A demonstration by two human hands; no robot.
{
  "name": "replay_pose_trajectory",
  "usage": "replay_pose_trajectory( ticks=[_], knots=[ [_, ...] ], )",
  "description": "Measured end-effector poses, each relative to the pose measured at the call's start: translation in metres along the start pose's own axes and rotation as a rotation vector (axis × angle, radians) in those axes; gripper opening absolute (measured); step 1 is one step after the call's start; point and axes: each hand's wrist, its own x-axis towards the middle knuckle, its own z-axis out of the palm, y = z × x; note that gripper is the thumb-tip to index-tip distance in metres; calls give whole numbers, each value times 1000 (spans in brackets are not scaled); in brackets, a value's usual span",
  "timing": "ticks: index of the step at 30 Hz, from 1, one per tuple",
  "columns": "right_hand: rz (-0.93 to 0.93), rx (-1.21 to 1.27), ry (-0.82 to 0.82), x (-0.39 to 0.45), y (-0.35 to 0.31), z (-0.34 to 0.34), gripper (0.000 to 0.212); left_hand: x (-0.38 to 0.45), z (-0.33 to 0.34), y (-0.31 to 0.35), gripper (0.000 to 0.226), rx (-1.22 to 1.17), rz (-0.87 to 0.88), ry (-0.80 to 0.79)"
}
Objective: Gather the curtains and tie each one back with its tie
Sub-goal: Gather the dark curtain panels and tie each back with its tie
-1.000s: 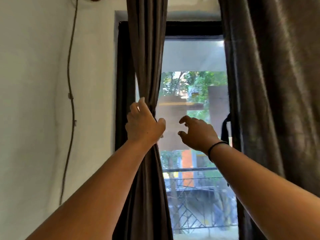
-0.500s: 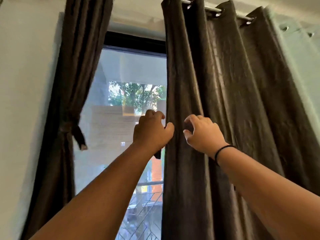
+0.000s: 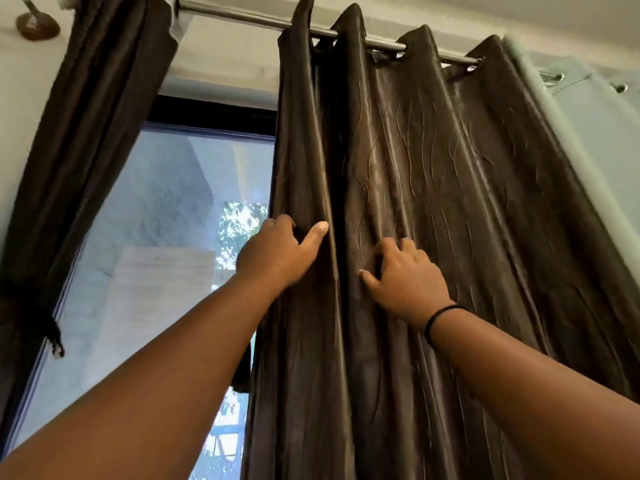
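Observation:
A dark brown right curtain [image 3: 450,202] hangs spread out from eyelets on a metal rod [image 3: 242,20]. My left hand [image 3: 280,254] grips its left edge, fingers curled behind the fabric and thumb on the front. My right hand [image 3: 405,278] claws into a fold just to the right, fingers bent into the cloth. A black band circles that wrist. The left curtain [image 3: 86,133] hangs gathered at the far left, cinched by a dark tie [image 3: 45,327] with a loose end dangling. A short dark strip [image 3: 242,372] hangs behind the right curtain's edge, partly hidden by my left arm.
The window pane [image 3: 166,237] with a black frame shows between the curtains. A pale green curtain or panel [image 3: 588,140] hangs at the far right on the same rod. A round rod bracket [image 3: 34,26] sits on the wall at top left.
The view swung from the tied left curtain to the right one and tilted up. Both hands left the left curtain and now hold the right curtain's left folds.

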Motion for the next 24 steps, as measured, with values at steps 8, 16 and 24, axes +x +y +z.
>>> replay_pose_trajectory(
  ticks=[8, 16, 24],
  knots=[
    [73, 183, 139, 66, 3, 19, 48, 70, 9, 23, 61, -18, 64, 166],
    [172, 309, 311, 131, 29, 20, 41, 116, 57, 25, 30, 8, 134, 241],
    [78, 269, 305, 152, 49, 43, 23, 119, 95, 38, 31, -201, 155, 253]
  ],
)
